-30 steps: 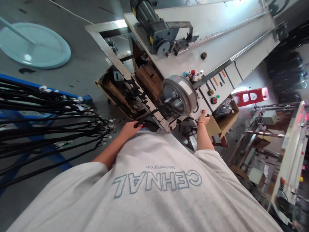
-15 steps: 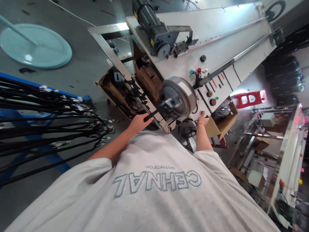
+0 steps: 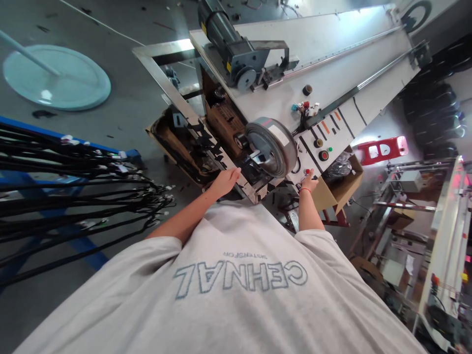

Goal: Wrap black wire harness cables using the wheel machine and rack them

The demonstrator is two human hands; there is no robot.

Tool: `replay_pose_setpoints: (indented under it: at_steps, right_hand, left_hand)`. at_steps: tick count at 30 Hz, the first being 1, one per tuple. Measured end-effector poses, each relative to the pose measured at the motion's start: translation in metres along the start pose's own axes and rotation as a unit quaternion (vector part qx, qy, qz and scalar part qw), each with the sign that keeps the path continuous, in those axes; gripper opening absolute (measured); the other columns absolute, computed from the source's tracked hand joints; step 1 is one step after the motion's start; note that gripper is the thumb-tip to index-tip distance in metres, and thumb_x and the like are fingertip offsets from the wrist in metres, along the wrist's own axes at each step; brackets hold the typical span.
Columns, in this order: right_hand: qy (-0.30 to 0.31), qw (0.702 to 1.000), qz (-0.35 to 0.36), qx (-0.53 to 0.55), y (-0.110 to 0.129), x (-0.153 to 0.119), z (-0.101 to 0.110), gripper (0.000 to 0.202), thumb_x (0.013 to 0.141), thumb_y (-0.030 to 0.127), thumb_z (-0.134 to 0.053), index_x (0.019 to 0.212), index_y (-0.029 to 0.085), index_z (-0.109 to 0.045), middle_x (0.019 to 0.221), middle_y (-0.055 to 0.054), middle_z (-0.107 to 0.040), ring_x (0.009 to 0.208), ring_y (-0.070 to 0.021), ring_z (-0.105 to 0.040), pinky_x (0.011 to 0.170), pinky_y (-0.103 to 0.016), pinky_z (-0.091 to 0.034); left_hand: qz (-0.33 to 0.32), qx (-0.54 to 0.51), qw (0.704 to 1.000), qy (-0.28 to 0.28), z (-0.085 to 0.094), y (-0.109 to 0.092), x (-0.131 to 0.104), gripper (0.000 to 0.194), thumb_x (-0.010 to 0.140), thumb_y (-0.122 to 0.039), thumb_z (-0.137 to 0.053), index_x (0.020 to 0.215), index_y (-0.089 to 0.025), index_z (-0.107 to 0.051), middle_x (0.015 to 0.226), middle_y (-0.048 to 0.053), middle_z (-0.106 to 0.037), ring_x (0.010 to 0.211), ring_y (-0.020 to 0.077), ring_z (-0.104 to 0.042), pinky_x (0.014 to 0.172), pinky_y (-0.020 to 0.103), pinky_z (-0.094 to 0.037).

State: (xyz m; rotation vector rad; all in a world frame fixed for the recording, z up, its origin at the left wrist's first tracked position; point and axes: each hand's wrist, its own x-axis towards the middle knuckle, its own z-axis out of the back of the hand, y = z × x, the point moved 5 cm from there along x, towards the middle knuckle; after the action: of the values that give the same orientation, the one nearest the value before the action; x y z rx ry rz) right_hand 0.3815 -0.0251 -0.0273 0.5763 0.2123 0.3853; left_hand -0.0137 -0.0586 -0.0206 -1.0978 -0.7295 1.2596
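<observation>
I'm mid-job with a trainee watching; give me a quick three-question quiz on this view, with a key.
1. True or false: a red band circles the wrist of the right hand.
2. Which is the right hand nearest? A) the motor, B) the small red button, C) the pale round table.
3. Fill in: of the two hands, the ____ is nearer the black cables on the blue rack.

Key: 1. True; 2. B; 3. left hand.

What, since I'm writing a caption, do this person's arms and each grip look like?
The left arm and right arm emerge from loose, short, pale grey sleeves. A thin red band circles the right arm at the wrist; the left shows none. The left grip and right grip appear ungloved.
</observation>
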Motion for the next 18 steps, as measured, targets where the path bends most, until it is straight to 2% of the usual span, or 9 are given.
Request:
replay_pose_setpoints:
  at_steps: [3, 6, 10, 13, 16, 18]
  right_hand:
    - [0.008, 1.000, 0.010, 0.018, 0.001, 0.000, 0.000, 0.058, 0.085, 0.061, -0.058, 0.111, 0.010, -0.056, 0.116, -0.023, -0.065, 0.121, -0.0302, -0.058, 0.097, -0.038, -0.051]
    - [0.001, 1.000, 0.016, 0.024, 0.001, 0.001, -0.001, 0.055, 0.082, 0.057, -0.065, 0.108, 0.010, -0.057, 0.113, -0.022, -0.066, 0.117, -0.0293, -0.061, 0.095, -0.036, -0.052]
    - [0.004, 1.000, 0.013, 0.025, 0.000, 0.003, -0.001, 0.057, 0.081, 0.058, -0.066, 0.111, 0.011, -0.057, 0.118, -0.020, -0.065, 0.116, -0.0278, -0.061, 0.101, -0.037, -0.048]
    - [0.010, 1.000, 0.011, 0.024, -0.001, 0.004, -0.002, 0.060, 0.082, 0.059, -0.064, 0.114, 0.009, -0.056, 0.121, -0.020, -0.064, 0.118, -0.0282, -0.060, 0.103, -0.039, -0.047]
    - [0.013, 1.000, 0.011, 0.023, -0.002, 0.005, -0.003, 0.063, 0.082, 0.059, -0.064, 0.116, 0.008, -0.056, 0.121, -0.020, -0.064, 0.117, -0.0283, -0.060, 0.103, -0.039, -0.047]
    - [0.012, 1.000, 0.011, 0.026, -0.004, 0.008, -0.005, 0.063, 0.081, 0.060, -0.064, 0.116, 0.008, -0.056, 0.120, -0.020, -0.064, 0.117, -0.0275, -0.060, 0.103, -0.038, -0.046]
  left_hand:
    - [-0.018, -0.003, 1.000, 0.006, -0.001, -0.002, -0.002, 0.046, 0.095, -0.051, -0.029, 0.065, -0.020, -0.046, 0.057, -0.001, -0.047, 0.058, 0.0147, -0.046, 0.062, 0.027, -0.038]
    - [-0.003, 0.004, 1.000, 0.017, -0.007, 0.015, -0.007, 0.046, 0.090, -0.057, -0.039, 0.072, -0.017, -0.056, 0.059, -0.001, -0.052, 0.059, 0.0147, -0.047, 0.059, 0.025, -0.038]
    - [0.044, 0.023, 0.997, 0.053, -0.010, 0.068, -0.025, 0.049, 0.080, -0.061, -0.046, 0.078, -0.015, -0.064, 0.063, 0.001, -0.058, 0.060, 0.0164, -0.050, 0.058, 0.025, -0.039]
    - [0.108, 0.043, 0.991, 0.064, -0.001, 0.114, -0.046, 0.050, 0.075, -0.062, -0.045, 0.070, -0.016, -0.064, 0.058, 0.002, -0.057, 0.058, 0.0180, -0.050, 0.057, 0.026, -0.038]
    - [0.167, 0.069, 0.983, 0.036, 0.018, 0.145, -0.067, 0.044, 0.069, -0.061, -0.049, 0.064, -0.019, -0.062, 0.056, 0.004, -0.058, 0.062, 0.0221, -0.054, 0.058, 0.028, -0.040]
    - [0.189, 0.069, 0.980, -0.008, 0.034, 0.151, -0.079, 0.039, 0.067, -0.058, -0.052, 0.065, -0.020, -0.063, 0.061, 0.006, -0.062, 0.067, 0.0247, -0.057, 0.060, 0.030, -0.042]
